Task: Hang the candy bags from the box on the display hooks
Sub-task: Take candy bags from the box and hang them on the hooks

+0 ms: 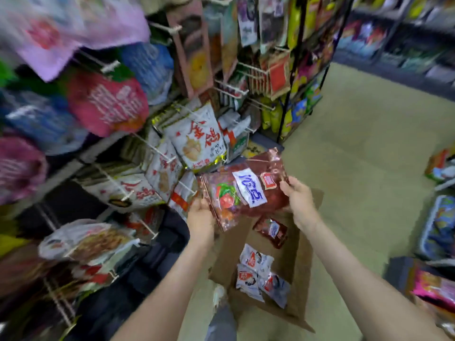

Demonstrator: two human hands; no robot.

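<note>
Both my hands are on one bunch of red candy bags (246, 190), held up over the open cardboard box (301, 262) and just in front of the lower display hooks (155, 148). My left hand (200, 212) grips the bunch at its lower left edge, fingers curled round it, and my right hand (296, 195) pinches its right edge near the top. I can see layered edges on the left side, so it is more than one bag, but I cannot count them. Down in the box I count one more red bag (272, 231) against the far wall and three white bags (256, 260) nearer to me, overlapping one another. The box's left wall is hidden behind my left forearm, and its near corner is partly covered by my right arm. The rack to my left is badly blurred; the pink, red and blue packets hanging there cannot be read, and the hooks show only as pale wires poking out between them. The shelves on the far right are cut off by the edge of the view. The front bag in my hands is shiny dark red foil with a picture of green and red fruit on the left, a white label with blue writing across the middle, and a small red badge to its right. Its top is crinkled and catches the light.
</note>
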